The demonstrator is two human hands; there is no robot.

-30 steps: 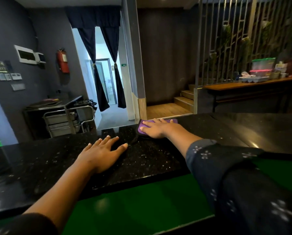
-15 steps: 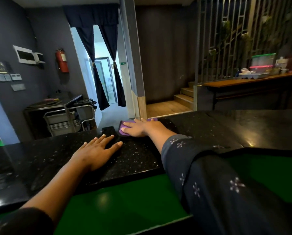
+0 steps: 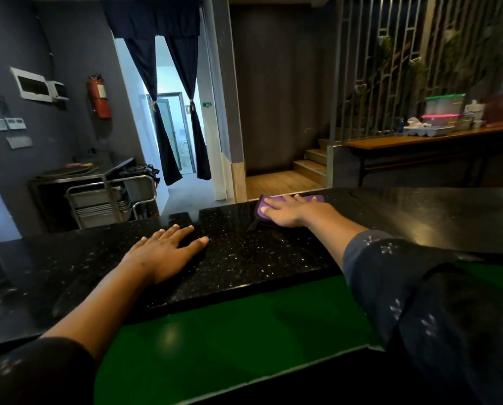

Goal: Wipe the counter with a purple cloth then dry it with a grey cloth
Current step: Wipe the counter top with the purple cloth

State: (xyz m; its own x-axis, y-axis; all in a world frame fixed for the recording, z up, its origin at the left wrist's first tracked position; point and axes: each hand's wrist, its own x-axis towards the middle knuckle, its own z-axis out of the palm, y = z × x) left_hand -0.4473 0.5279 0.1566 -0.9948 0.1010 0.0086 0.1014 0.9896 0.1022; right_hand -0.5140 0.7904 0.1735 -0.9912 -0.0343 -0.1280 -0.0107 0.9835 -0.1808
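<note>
A purple cloth (image 3: pixel 262 204) lies flat at the far edge of the black speckled counter (image 3: pixel 244 258). My right hand (image 3: pixel 291 211) presses down on it with straight fingers and covers most of it; purple shows at its left end and past the fingertips. My left hand (image 3: pixel 164 252) rests flat on the counter, nearer to me and to the left of the cloth, holding nothing. No grey cloth is in view.
A green lower shelf (image 3: pixel 215 346) runs along below the counter's near edge. Beyond the counter stand a metal trolley (image 3: pixel 110 200) at the left, wooden steps (image 3: pixel 311 165) in the middle and a wooden table (image 3: pixel 419 141) with plastic boxes at the right.
My right hand slid the purple cloth left along the far edge, then back to the right. My left hand stayed flat in the same place.
</note>
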